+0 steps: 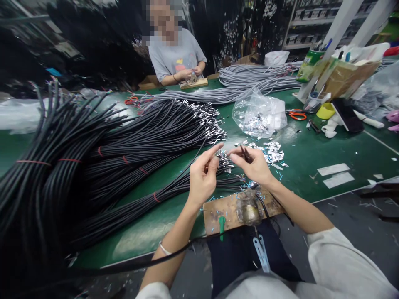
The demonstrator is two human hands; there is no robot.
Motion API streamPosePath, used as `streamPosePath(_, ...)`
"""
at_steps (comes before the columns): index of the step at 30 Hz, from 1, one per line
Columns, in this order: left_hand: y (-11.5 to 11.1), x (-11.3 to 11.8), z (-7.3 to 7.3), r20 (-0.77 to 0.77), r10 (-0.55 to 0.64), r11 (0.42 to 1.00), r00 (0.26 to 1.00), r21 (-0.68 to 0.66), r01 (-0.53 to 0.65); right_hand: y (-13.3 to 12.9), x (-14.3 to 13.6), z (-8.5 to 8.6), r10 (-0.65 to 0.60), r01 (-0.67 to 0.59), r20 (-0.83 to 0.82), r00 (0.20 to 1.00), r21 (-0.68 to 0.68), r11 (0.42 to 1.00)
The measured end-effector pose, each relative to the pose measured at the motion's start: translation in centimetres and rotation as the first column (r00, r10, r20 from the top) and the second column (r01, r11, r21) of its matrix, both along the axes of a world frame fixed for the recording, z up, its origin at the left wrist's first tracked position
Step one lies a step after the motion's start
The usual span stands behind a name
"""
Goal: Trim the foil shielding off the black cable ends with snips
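Note:
My left hand (204, 176) is raised over the ends of a black cable bundle (156, 197), index finger stretched out and the other fingers curled in. Whatever is pinched there, if anything, is too small to make out. Facing it, my right hand (254, 166) is closed on slim dark tweezers (246, 153), whose two prongs stick up between the fingers. A small gap separates the fingertips of both hands. Below them, a wooden board (220, 211) at the table edge carries a cloudy, glassy-looking fixture (249, 207). A green clip (222, 226) is on the board.
Tied black cables (134, 145) with silvery ends fill the left of the green table (299, 178). White and blue scraps (272, 153) and a clear bag (260, 116) lie beyond my right hand, near orange-handled scissors (297, 115) and a phone (347, 114). A co-worker (177, 54) sits opposite, near grey cables (249, 79).

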State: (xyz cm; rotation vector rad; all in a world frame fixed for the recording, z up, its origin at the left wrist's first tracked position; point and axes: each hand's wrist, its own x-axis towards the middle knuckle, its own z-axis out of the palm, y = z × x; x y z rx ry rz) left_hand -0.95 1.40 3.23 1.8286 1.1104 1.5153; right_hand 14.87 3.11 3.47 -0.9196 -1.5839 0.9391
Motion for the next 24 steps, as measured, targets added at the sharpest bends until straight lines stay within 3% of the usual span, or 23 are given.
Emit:
streamPosePath(6, -0.03, -0.34, 0.13, 0.022, -0.075, 0.997, 0.997, -0.008, 0.075, 0.11, 0.39, 0.05, 0.033, -0.034, -0.047, 0.998, -0.010, 0.999)
streamPosePath(10, -0.16, -0.35, 0.22, 0.088, -0.094, 0.995, 0.992, -0.006, 0.095, 0.06, 0.43, -0.15, 0.023, -0.025, 0.048, 0.999, 0.037, 0.999)
streamPosePath(17, -0.34, -0.52, 0.38, 0.039, 0.010, 0.999, 0.999, 0.032, -0.011, -0.13, 0.34, 0.14, 0.040, -0.051, 0.090, 0.995, 0.129, 0.990)
streamPosePath(24, -0.67, -0.58, 0.63, -0.014, 0.036, 0.999, 0.999, 0.039, -0.035, -0.54, 0.43, 0.64, 0.070, -0.086, 0.088, 0.994, 0.187, 0.979)
